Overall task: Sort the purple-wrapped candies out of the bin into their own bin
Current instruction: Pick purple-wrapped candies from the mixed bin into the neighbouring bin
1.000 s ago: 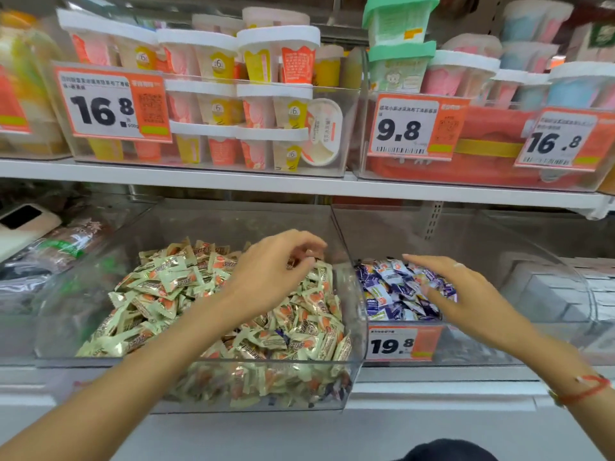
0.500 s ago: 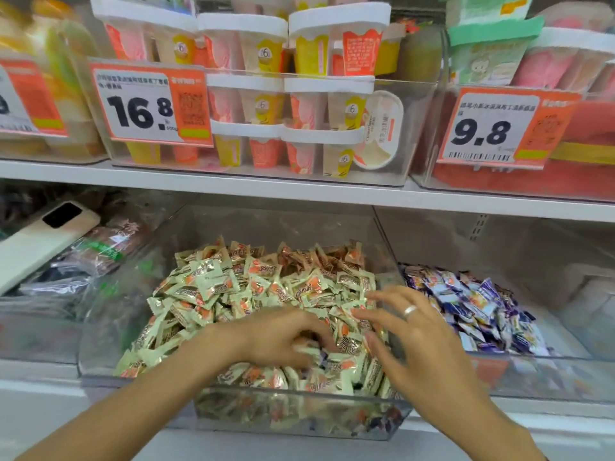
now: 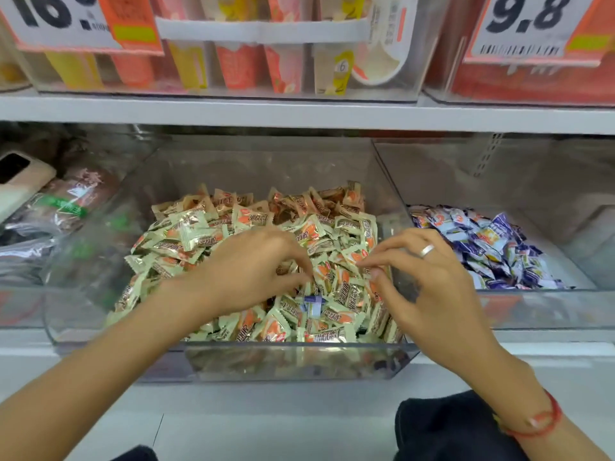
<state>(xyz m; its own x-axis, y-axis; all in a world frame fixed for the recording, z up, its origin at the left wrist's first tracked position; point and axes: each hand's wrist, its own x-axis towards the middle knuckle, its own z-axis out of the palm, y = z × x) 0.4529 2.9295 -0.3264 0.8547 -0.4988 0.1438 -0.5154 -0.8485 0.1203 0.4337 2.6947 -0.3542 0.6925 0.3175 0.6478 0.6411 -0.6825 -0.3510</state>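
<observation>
A clear bin [image 3: 233,361] in the middle holds a heap of green-and-orange wrapped candies [image 3: 206,234]. One purple-wrapped candy [image 3: 312,304] shows among them near the front, between my hands. My left hand [image 3: 253,271] rests on the heap with fingers curled down into the candies. My right hand [image 3: 422,281], with a ring, hovers over the bin's right side, fingers spread and bent, thumb touching the candies. A second clear bin [image 3: 532,307] to the right holds a pile of purple-wrapped candies [image 3: 482,244].
A shelf board [image 3: 299,111] runs just above the bins, with cups in clear boxes and price tags [image 3: 539,24] on it. Left of the middle bin lie bagged goods [image 3: 63,201] and a white phone [image 3: 20,181]. Dark clothing [image 3: 449,430] shows at the bottom.
My right hand left the purple bin and came over the middle bin's right side. My left hand slid toward the front of the heap. The camera moved closer and lower.
</observation>
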